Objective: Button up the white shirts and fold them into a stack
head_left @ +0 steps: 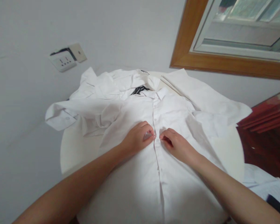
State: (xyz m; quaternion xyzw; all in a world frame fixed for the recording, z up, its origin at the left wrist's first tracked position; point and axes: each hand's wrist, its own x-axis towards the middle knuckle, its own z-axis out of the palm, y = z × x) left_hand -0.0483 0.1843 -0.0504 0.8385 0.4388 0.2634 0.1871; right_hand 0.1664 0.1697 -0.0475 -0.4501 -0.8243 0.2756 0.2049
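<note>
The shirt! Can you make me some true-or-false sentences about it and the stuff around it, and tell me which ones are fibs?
1. The left hand and right hand are both at the front of the shirt. True.
2. The shirt is black. False: it is white.
3. A socket is on the wall. True.
4. Both hands wear gloves. False: they are bare.
5. The table has a curved edge. True.
6. The window frame is blue. False: the frame is brown.
</note>
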